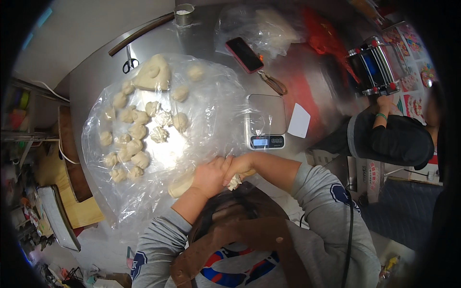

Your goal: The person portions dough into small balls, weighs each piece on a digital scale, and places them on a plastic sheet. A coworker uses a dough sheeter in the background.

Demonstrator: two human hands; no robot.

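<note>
My left hand (211, 176) wraps around a roll of pale dough (179, 186), which sticks out on its left side near the table's front edge. Pressed against it, my right hand (240, 167) has its fingers closed, and a ragged piece of dough (234, 182) shows below them. Where the roll ends inside my hands is hidden. Clear plastic sheeting (212, 122) covers the table ahead. Several rough dough lumps (137, 131) lie in a group on the left, behind them a larger dough mass (155, 73). A digital kitchen scale (267, 115) stands to the right, its display lit.
Scissors (129, 64), a wooden rod (142, 33) and a metal cup of white powder (184, 16) line the far side. A phone (245, 54) with a strap and a white card (299, 120) lie near the scale. A co-worker (392, 133) is at the right beside a roller machine (372, 66).
</note>
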